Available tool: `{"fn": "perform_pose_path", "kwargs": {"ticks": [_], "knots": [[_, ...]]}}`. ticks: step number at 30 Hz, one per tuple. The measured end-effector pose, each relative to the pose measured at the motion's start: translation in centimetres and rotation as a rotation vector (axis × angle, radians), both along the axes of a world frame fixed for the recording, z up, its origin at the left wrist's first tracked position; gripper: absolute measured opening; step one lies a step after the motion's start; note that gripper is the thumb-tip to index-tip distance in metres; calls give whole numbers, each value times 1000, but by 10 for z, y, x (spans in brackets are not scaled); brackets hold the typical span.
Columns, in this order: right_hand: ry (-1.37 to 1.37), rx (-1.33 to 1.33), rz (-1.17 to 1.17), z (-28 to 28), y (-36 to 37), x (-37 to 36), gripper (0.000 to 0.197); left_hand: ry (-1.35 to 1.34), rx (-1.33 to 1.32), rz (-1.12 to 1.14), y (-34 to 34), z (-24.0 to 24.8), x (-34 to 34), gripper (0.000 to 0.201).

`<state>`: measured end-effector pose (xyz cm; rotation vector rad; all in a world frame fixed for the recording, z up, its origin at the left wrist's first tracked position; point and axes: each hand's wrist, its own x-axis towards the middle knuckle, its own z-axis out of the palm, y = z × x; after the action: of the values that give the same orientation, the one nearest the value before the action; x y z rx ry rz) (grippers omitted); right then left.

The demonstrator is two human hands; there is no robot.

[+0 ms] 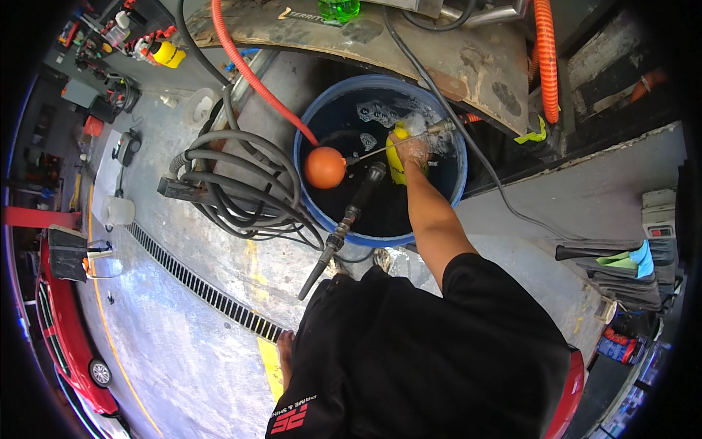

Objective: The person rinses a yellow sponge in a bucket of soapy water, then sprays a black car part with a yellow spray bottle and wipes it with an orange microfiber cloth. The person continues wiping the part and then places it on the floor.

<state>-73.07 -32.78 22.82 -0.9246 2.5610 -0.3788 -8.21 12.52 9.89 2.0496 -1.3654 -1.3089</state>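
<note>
Leftmost, a red car [69,344] is seen at the floor's left edge, and a long drain grate [197,282] is cut diagonally across the wet concrete floor [168,344]. Nearer the middle, grey hoses [234,183] are heaped in coils against the left rim of a blue barrel [307,124]. The left hand [284,353] is hung low beside the dark trousers, away from everything; whether its fingers are spread or curled cannot be told. An orange float ball [325,167] is carried on a thin rod over the barrel's left rim, and a black wand [344,223] is leaned across the near rim. Further right, inside the barrel toward its far rim, a yellow sponge [397,157] is gripped by the right hand [414,148] in dark, sudsy water. It is judged to be soft, waterlogged and therefore heavier than it looks, and slippery with soap; it is best taken around its middle with the whole hand. The floor is judged slick. At the right edge, folded cloths [625,262] are stacked on dark mats.
</note>
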Motion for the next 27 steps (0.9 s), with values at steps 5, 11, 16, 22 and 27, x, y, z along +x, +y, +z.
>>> {"fn": "perform_pose_path", "kwargs": {"ticks": [5, 11, 16, 22, 27], "knots": [[-146, -177, 54, 20, 1, 15, 97, 29, -156, -31, 22, -24, 19, 37], [-115, -275, -58, -28, 0, 11, 97, 117, -119, 45, 20, -18, 10, 38], [105, -141, 214, -96, -6, -24, 87, 105, 37, 135, 8, -33, 5, 36], [28, -95, 223, -86, -5, -9, 85, 33, -36, 80, 23, -58, 2, 31], [-26, -75, 231, -68, -13, 5, 83, 236, -164, 279, 36, -61, 0, 29]]}}
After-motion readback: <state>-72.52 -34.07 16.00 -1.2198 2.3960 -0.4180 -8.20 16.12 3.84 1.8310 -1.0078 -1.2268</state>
